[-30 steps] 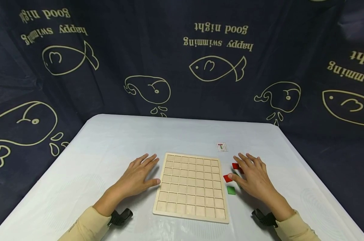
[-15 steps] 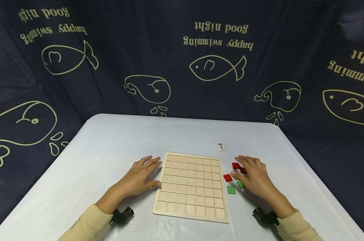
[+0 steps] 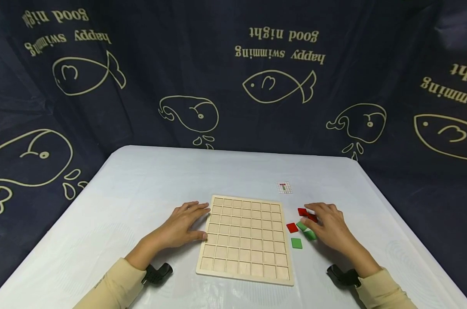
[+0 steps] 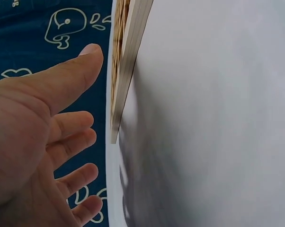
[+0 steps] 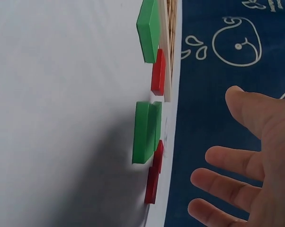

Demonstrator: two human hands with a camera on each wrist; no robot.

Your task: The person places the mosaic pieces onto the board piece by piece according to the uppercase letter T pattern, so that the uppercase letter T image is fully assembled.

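A light wooden grid board (image 3: 245,240) lies flat on the white table between the two hands. Beside its left edge hovers my left hand (image 3: 181,227), fingers spread and holding nothing; thumb and fingertips are right at the edge in the head view. My right hand (image 3: 330,225) is over the small square tiles to the right of the board, its fingers slightly bent and nothing between them. Three red tiles, one of them a red tile (image 3: 292,228) near the board, and three green tiles, among them a green tile (image 3: 297,243), lie there. In the right wrist view a green tile (image 5: 141,132) stands below the fingers.
A small card (image 3: 284,187) printed with a grid and a red and green T shape lies beyond the board's right corner. Black wrist cameras (image 3: 159,273) sit on both wrists. A dark curtain (image 3: 233,124) with fish and whale drawings hangs behind the table (image 3: 171,171).
My right hand has drawn back slightly, its fingers bending more, and uncovered the green tiles. My left hand has shifted a little to the right, toward the board.
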